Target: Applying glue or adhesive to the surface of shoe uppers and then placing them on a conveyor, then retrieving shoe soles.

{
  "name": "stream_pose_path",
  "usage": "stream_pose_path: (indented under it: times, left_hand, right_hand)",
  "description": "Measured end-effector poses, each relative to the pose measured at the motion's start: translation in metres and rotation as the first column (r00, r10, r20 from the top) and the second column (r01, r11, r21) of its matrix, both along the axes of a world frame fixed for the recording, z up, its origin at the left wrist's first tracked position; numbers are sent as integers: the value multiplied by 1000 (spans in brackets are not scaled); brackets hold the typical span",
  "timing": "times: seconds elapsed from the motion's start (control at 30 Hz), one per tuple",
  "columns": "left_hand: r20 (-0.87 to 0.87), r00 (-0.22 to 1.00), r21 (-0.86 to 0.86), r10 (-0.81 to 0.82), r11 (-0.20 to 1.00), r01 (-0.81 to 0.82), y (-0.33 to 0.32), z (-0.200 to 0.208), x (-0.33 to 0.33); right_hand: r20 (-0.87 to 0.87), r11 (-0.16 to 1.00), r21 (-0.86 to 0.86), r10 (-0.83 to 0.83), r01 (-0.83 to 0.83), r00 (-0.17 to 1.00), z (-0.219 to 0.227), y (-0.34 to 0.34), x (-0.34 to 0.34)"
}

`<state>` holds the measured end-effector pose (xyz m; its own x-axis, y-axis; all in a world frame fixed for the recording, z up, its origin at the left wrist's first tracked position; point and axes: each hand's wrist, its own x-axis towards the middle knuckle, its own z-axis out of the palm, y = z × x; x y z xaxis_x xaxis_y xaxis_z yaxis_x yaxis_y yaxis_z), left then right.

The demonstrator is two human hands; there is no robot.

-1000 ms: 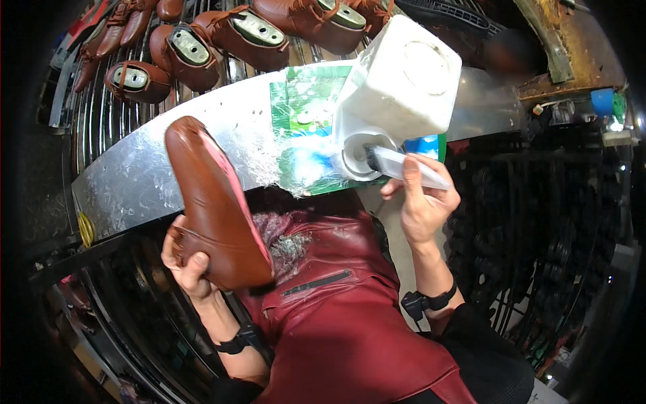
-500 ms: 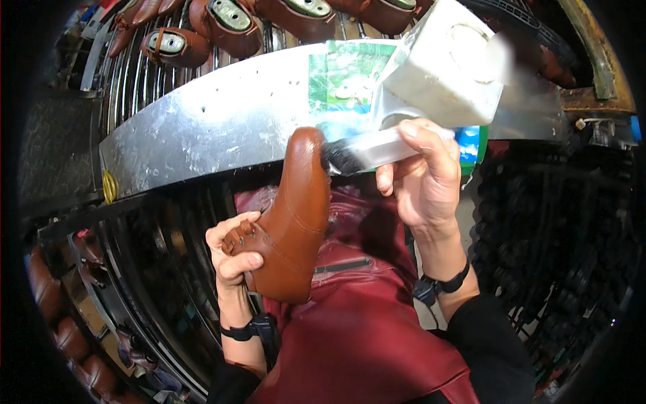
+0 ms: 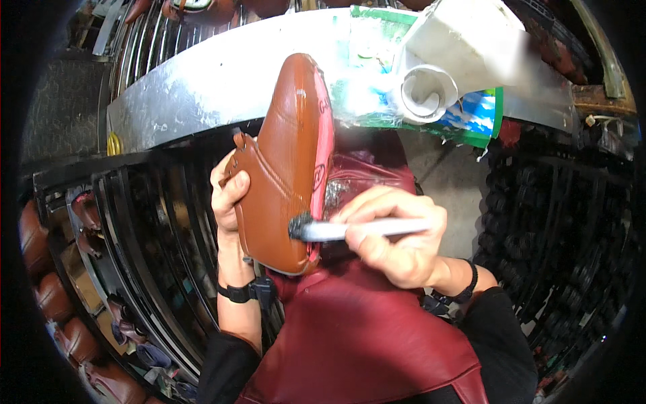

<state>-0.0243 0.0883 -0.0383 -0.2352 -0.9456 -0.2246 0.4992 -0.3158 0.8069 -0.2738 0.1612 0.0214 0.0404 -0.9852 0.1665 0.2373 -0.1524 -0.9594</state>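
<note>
A brown leather shoe upper (image 3: pixel 279 158) is held toe away from me over my lap, tilted so a pink strip along its bottom edge shows on the right. My left hand (image 3: pixel 227 192) is closed round its left side, by the lacing, with the thumb on the leather. Between the fingers of my right hand (image 3: pixel 397 236) is a white-handled brush (image 3: pixel 367 229). Its dark bristles touch the lower side of the upper near the heel, just beside the pink edge. Beyond the right hand, a white round cup (image 3: pixel 429 94) stands on the bench.
A metal-topped bench (image 3: pixel 182 84) curves across ahead, with a green-and-blue sheet (image 3: pixel 471 118) and a whitish block-shaped container (image 3: pixel 464 40) on it. More brown shoes (image 3: pixel 202 10) lie on a rack behind. Dark racks flank me; brown shoes (image 3: pixel 54 299) sit at the left.
The upper has turned, bringing its pink edge into view. My right hand has come down and toward me, taking the brush from the toe to the heel end. The cup now shows fully.
</note>
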Motion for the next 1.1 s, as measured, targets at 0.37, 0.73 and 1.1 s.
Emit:
stream_pose_path:
  times: [0.37,0.73,1.1]
  left_hand:
    - [47,990,-22,133,991,-132,-4,22,-5]
    - [-421,903,117,88,992,-42,-17,32,-10]
    - [707,406,-677,579,720,152,-3,47,-35]
  right_hand:
    - [-196,991,48,129,-122,972,33,-5,-11]
    - [-165,939,-247,201,-238,965,64,-55,-24]
    - [-299,936,-149,264,-319,917,56,-148,-44]
